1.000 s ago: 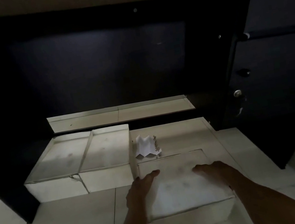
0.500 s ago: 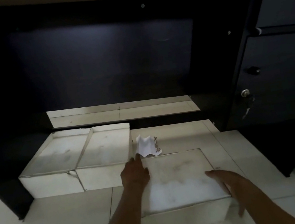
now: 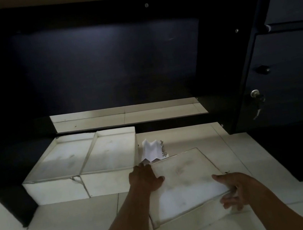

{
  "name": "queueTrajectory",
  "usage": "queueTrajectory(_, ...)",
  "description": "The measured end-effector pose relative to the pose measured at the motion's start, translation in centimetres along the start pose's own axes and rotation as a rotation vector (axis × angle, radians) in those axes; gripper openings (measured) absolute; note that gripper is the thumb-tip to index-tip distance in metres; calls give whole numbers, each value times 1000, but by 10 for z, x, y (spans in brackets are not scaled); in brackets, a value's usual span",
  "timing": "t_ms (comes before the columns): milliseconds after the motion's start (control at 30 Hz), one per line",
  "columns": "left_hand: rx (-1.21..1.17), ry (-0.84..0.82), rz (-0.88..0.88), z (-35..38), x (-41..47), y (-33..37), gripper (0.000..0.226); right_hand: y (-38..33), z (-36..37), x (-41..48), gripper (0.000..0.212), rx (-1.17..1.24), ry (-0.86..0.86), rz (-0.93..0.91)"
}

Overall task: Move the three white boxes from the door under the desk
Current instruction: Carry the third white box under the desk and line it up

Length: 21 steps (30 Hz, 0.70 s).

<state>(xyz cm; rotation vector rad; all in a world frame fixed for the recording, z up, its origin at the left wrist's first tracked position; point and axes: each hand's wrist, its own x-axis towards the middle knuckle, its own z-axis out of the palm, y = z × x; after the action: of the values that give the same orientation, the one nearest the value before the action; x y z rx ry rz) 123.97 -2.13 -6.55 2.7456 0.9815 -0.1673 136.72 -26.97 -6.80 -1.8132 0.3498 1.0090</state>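
Pale floor tiles (image 3: 55, 229) run beneath a dark desk (image 3: 109, 65), whose kneehole is dim; a drawer unit (image 3: 291, 74) with a key in its lock closes the right side. Boxes, counted: three, all white; two lie side by side, touching, under the desk at its left edge, namely the left box (image 3: 58, 167) and the middle box (image 3: 111, 154); the third box (image 3: 185, 186) lies on the floor at the front of the kneehole, askew, its far left corner close to the middle box and its near end turned outward. One crumpled paper (image 3: 151, 149) sits on the floor just beyond the third box, beside the middle box; it appears to touch the box's far edge, though the light is too poor to be sure. Hands, counted: two; the left hand (image 3: 145, 178) grips the far left corner of the third box, thumb over the lid and fingers down the side; the right hand (image 3: 238, 188) clasps the near right corner, fingers curled round the edge. Step in hand, as a judgement: placing the last of three boxes, two being already stowed. Next move, as a judgement: square the box to its neighbour, then slide it straight back under the desk; the paper lies in the path and may be pushed or trapped.
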Motion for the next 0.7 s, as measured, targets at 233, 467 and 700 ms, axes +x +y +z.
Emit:
queueTrajectory(233,-32,5,-193,-7,-16,-14,75,1,42,22,28,202,158,-311)
queueTrajectory(467,22,-6,-101,-16,-27,-54,85,11,73,-14,51,-181,-263,-169)
queueTrajectory(700,-133,-172,55,-16,-43,-78,129,7,82,-22,42,-416,-308,-216)
